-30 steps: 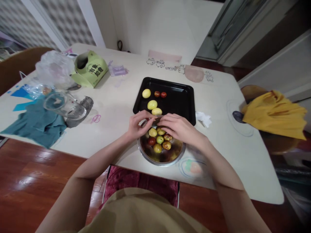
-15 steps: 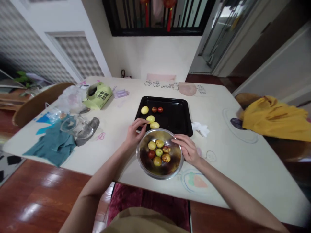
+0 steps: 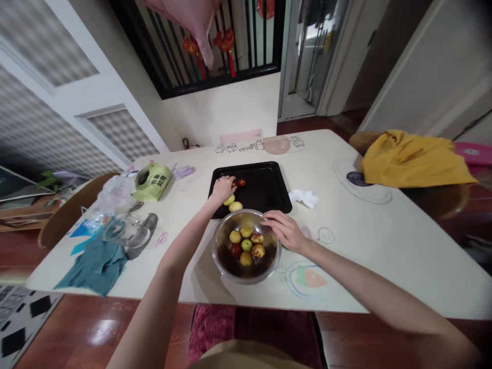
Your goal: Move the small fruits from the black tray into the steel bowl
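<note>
A shiny metal bowl stands at the table's near side with several yellow-green and reddish jujubes in it. My right hand grips its right rim, fingers lying over the edge. Beyond the bowl is a black tray. My left hand reaches over the tray's left part, fingers curled down; what they hold, if anything, is hidden beneath. Beside its fingertips lies a dark red jujube, with another partly covered. Nearer me on the tray are a yellow jujube and a second one partly under the hand.
A crumpled white tissue touches the tray's right side. On the left are a green paper carton, a clear pitcher, a teal cloth and plastic bags. A yellow garment hangs on the right chair.
My left hand has moved from beside the bowl's rim, forward over the tray's left part, covering one yellow jujube. My right hand stays on the bowl. The view has shifted and tilted.
</note>
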Tool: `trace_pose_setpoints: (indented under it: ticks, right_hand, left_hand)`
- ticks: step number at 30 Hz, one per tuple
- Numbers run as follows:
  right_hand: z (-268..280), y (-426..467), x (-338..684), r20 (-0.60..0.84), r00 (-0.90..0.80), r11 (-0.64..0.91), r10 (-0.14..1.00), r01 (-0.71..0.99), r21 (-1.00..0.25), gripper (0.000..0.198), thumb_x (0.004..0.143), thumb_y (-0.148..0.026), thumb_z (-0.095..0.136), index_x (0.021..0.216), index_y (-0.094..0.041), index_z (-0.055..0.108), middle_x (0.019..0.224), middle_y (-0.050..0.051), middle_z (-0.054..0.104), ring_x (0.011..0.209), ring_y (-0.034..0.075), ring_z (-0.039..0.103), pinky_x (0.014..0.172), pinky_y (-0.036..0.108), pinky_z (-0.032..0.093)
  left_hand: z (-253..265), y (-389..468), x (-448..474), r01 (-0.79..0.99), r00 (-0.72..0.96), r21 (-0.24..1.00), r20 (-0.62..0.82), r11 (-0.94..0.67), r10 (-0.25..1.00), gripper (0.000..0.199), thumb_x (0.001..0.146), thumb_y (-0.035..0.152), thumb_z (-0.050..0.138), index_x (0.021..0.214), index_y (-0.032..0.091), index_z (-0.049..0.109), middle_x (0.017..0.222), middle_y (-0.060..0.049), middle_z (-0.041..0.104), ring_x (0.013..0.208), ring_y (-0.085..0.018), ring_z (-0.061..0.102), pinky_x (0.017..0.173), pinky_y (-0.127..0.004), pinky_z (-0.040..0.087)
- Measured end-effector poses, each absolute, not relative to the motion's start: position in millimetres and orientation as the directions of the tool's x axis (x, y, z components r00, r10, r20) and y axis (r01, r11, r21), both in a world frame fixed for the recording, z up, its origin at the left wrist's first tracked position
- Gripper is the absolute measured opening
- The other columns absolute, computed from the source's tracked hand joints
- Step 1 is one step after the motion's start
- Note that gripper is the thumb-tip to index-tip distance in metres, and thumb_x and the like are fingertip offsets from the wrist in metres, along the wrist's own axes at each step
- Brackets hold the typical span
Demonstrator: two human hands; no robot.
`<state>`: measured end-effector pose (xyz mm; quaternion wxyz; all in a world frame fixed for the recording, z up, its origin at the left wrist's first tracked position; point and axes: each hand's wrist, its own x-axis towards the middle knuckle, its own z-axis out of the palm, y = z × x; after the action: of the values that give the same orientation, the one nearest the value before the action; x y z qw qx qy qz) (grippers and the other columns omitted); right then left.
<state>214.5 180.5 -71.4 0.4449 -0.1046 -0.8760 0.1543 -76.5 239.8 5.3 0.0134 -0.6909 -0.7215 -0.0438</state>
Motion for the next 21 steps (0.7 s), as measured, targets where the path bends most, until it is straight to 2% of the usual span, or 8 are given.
trace_pose_setpoints:
  ticks: [3, 6, 13, 18, 21]
  right_hand:
    - [-71.2, 181.2, 213.9, 0.750, -0.580, 0.932, 0.318, 0.047, -0.360, 0.035, 0.110, -0.026, 0.038, 0.120, -0.022, 0.072, 0.121, 0.016, 0.073, 0.114, 0.029, 0.070, 0.093, 0.052, 0.064]
    - [-72.0, 181.6, 213.1, 0.752, -0.580, 0.932, 0.314, 0.040, -0.359, 0.035, 0.110, -0.025, 0.038, 0.118, -0.022, 0.072, 0.121, 0.016, 0.073, 0.114, 0.029, 0.069, 0.094, 0.051, 0.064]
    - [-73.0, 181.6, 211.4, 0.776, -0.557, 0.943, 0.297, 0.043, -0.330, 0.035, 0.111, -0.025, 0.037, 0.112, -0.021, 0.072, 0.119, 0.015, 0.074, 0.112, 0.028, 0.069, 0.091, 0.049, 0.063]
    - [-71.0, 181.3, 211.8, 0.761, -0.573, 0.943, 0.304, 0.069, -0.324, 0.037, 0.112, -0.027, 0.035, 0.110, -0.020, 0.072, 0.117, 0.014, 0.074, 0.112, 0.027, 0.069, 0.090, 0.047, 0.063]
    - [-71.4, 180.8, 212.0, 0.769, -0.567, 0.945, 0.295, 0.057, -0.321, 0.037, 0.112, -0.026, 0.035, 0.111, -0.019, 0.071, 0.118, 0.015, 0.074, 0.112, 0.027, 0.068, 0.091, 0.047, 0.062]
  left_hand:
    - [6.8, 251.1, -76.3, 0.997, -0.073, 0.020, 0.051, 0.072, 0.996, 0.032, 0.097, 0.020, 0.066, 0.128, 0.018, 0.071, 0.127, -0.016, 0.075, 0.122, -0.031, 0.070, 0.109, -0.045, 0.054]
    - [5.9, 255.9, -78.6, 0.996, -0.089, 0.012, 0.030, 0.089, 0.996, 0.029, 0.094, 0.019, 0.070, 0.122, 0.019, 0.074, 0.124, -0.015, 0.076, 0.118, -0.030, 0.072, 0.102, -0.041, 0.057]
    - [8.3, 257.2, -79.4, 0.992, -0.066, 0.113, 0.055, 0.059, 0.996, 0.028, 0.087, 0.013, 0.075, 0.114, 0.020, 0.075, 0.111, -0.010, 0.078, 0.105, -0.024, 0.073, 0.092, -0.031, 0.058]
    - [19.5, 233.2, -74.7, 0.971, -0.002, 0.234, 0.192, -0.044, 0.981, 0.026, 0.088, 0.013, 0.072, 0.114, 0.016, 0.073, 0.112, -0.011, 0.075, 0.101, -0.022, 0.072, 0.096, -0.033, 0.059]
    - [25.6, 195.6, -66.8, 0.872, 0.106, 0.404, 0.397, -0.277, 0.912, 0.026, 0.087, 0.012, 0.073, 0.112, 0.017, 0.072, 0.106, -0.008, 0.074, 0.093, -0.021, 0.071, 0.092, -0.035, 0.060]
